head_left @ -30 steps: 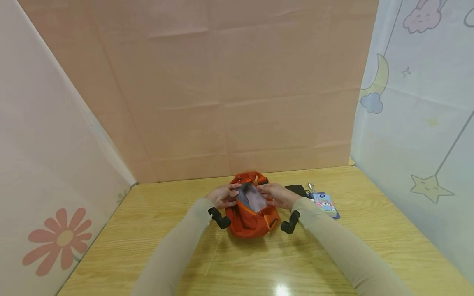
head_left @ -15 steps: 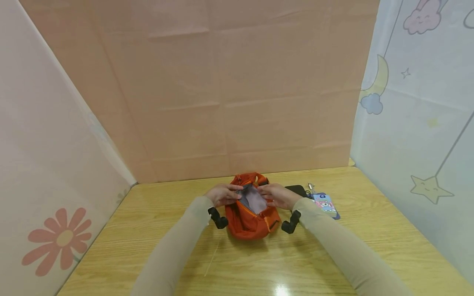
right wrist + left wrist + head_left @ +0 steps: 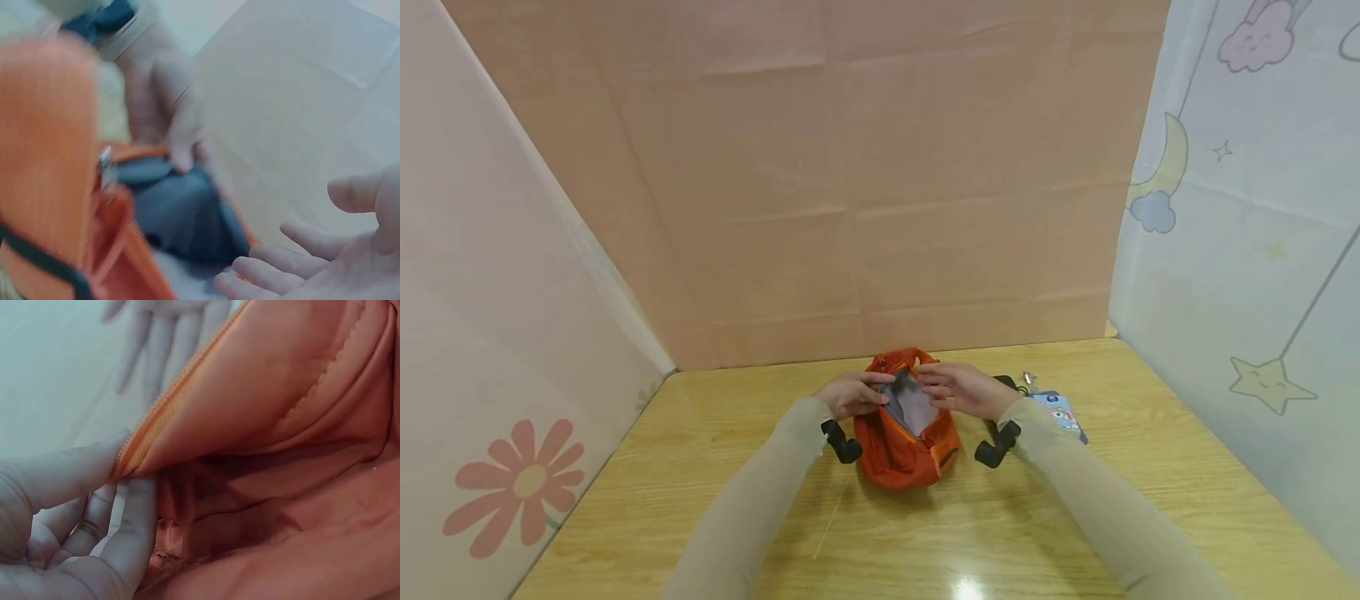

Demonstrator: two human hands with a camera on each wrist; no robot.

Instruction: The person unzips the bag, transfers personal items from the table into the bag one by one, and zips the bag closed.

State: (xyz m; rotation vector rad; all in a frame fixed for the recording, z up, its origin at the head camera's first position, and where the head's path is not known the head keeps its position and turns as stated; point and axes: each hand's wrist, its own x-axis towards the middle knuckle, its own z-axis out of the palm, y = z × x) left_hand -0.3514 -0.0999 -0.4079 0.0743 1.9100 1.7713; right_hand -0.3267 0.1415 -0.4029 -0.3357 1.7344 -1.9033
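An orange bag (image 3: 898,446) stands on the wooden table (image 3: 700,467), its mouth open on a grey lining (image 3: 912,402). My left hand (image 3: 850,393) pinches the left rim; in the left wrist view the thumb and fingers (image 3: 94,487) clamp the orange zipper edge (image 3: 172,400). My right hand (image 3: 958,387) hovers over the right side of the mouth with its fingers spread. In the right wrist view this hand (image 3: 312,265) is relaxed and holds nothing, with the blurred bag (image 3: 47,144) to its left.
A cartoon-printed card (image 3: 1062,414) lies right of the bag. A black object (image 3: 1006,382) and small keys (image 3: 1028,379) sit behind my right wrist. Paper walls close the table at the back and on both sides. Bare wood lies toward me.
My right hand has let go of the bag's right rim and risen slightly, moving left over the mouth. The left hand keeps its pinch.
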